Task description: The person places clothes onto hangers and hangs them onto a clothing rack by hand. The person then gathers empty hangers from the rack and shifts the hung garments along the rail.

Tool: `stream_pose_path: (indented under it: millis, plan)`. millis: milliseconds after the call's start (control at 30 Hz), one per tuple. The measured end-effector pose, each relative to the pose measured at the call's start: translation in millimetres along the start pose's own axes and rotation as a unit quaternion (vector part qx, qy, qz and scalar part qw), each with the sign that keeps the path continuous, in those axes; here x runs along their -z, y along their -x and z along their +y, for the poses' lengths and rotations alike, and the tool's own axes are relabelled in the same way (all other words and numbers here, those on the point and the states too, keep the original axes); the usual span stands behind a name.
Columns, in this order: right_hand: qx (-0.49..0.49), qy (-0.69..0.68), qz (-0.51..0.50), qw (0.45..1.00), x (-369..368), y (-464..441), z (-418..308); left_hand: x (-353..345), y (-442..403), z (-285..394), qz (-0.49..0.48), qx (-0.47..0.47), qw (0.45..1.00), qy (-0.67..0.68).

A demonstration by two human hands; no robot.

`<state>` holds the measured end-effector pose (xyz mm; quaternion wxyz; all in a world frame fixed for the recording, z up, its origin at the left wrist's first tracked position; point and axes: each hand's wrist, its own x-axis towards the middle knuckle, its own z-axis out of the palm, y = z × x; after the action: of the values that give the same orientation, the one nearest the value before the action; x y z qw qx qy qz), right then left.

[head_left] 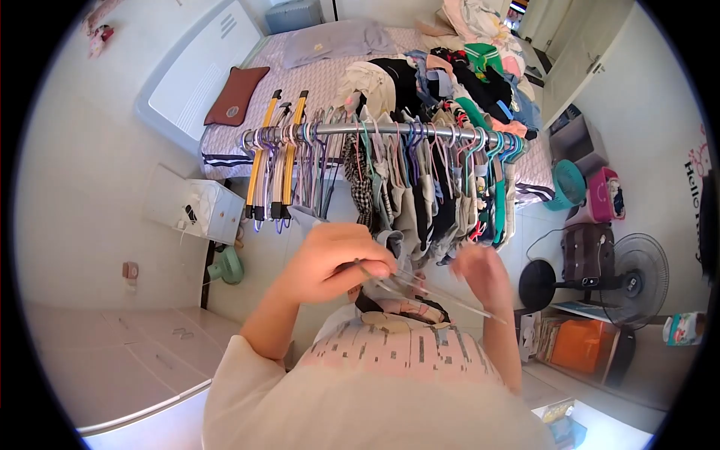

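Observation:
My left hand (pixel 337 262) is closed around one end of a thin, pale clothes hanger (pixel 427 289), held in front of my chest. The hanger slants down to the right, its far end near my right forearm. My right hand (pixel 484 276) is raised beside the hanger, blurred by motion, so its fingers are unclear. Just beyond both hands stands a metal clothes rail (pixel 337 129). Bare hangers (pixel 311 150) crowd its left part, and hung clothes (pixel 412 195) fill the middle and right.
Behind the rail is a bed (pixel 322 64) with a pile of clothes (pixel 480 79) on it. A white cabinet (pixel 217 210) stands at left. On the right are a teal basket (pixel 568 186), a pink basket (pixel 602 195), a black suitcase (pixel 587 251) and a standing fan (pixel 636 281).

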<state>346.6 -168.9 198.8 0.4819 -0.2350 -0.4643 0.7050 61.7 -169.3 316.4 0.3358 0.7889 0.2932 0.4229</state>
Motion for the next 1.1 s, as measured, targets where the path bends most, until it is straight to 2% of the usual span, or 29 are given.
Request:
stream_pose_path:
  millis: [33,100,133,200,267,300,333,400,433,500,600,633,667,733,767,800,900,967,1000,1067,1100]
  plan:
    - [-0.033,0.087,0.067,0.993,0,-17,6,3,2,3,-0.009,-0.006,1.000,0.008]
    - [0.024,0.248,0.007,0.968,-34,-48,19,4,3,4,-0.012,-0.042,0.999,0.011]
    - [0.025,0.266,-0.025,0.963,-51,-58,26,1,3,4,-0.012,-0.039,0.999,0.011]
    - [0.026,0.283,-0.061,0.957,-65,-67,38,-3,6,4,0.054,-0.048,0.997,0.022]
    - [-0.080,0.368,-0.157,0.913,-60,-74,59,2,15,3,0.092,-0.037,0.995,-0.003]
    - [-0.044,0.396,-0.159,0.903,-55,-73,61,8,19,3,0.127,-0.027,0.991,-0.025]
    - [-0.043,0.396,-0.162,0.903,-47,-72,57,18,24,3,0.129,-0.027,0.991,-0.027]
    - [-0.040,0.387,-0.075,0.918,-22,-67,43,39,36,3,0.130,0.011,0.983,-0.128]
    - [-0.042,0.387,-0.077,0.918,-16,-63,29,47,45,1,0.132,0.012,0.983,-0.127]
    - [-0.156,0.331,0.007,0.931,-12,-53,-6,54,60,-5,0.159,0.059,0.970,-0.173]
    - [-0.200,0.261,0.070,0.942,-28,-49,-32,47,64,-9,0.115,0.078,0.971,-0.195]
    - [-0.173,0.256,0.061,0.949,-28,-49,-31,43,63,-10,0.107,0.113,0.965,-0.212]
    - [-0.172,0.256,0.063,0.949,-36,-50,-28,36,59,-11,0.106,0.112,0.965,-0.211]
    - [-0.025,0.267,0.079,0.960,-62,-53,-21,18,50,-12,0.162,0.100,0.964,-0.184]
    - [-0.034,0.321,0.025,0.946,-71,-53,-27,11,45,-14,0.176,0.084,0.968,-0.157]
    - [-0.057,0.307,0.006,0.950,-88,-51,-37,11,45,-16,0.175,0.082,0.968,-0.158]
    - [-0.006,0.320,-0.026,0.947,-94,-49,-64,13,44,-24,0.162,0.081,0.974,-0.136]
    - [0.029,0.436,-0.076,0.896,-85,-46,-92,15,46,-28,0.200,0.062,0.978,0.006]
    - [0.028,0.438,-0.077,0.895,-86,-46,-93,16,44,-27,0.202,0.062,0.977,0.007]
    - [0.190,0.657,-0.045,0.728,-88,-44,-92,16,38,-21,0.175,0.102,0.979,0.014]
    - [0.198,0.706,-0.046,0.679,-90,-41,-89,11,37,-25,0.166,0.087,0.982,0.037]
